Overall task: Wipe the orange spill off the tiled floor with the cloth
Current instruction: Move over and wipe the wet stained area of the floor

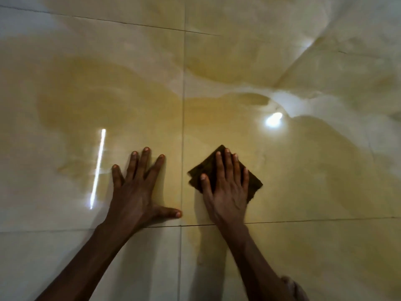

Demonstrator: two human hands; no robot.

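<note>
A dark brown folded cloth point(253, 181) lies flat on the glossy tiled floor point(65, 246), turned like a diamond. My right hand point(225, 187) presses down on it with fingers spread, covering its middle. My left hand point(138, 190) rests flat on the bare tile just left of a grout line, fingers spread, holding nothing. A thin orange-yellow film of spill point(104, 101) spreads widely over the tiles ahead of both hands and off to the right point(325, 166).
Grout lines cross the floor: one runs vertically between my hands point(183, 127), one horizontally under my wrists point(303, 220). Bright light reflections sit on the wet tile at left point(98, 166) and at right point(274, 118). A bit of pale fabric shows at the bottom right point(293, 287).
</note>
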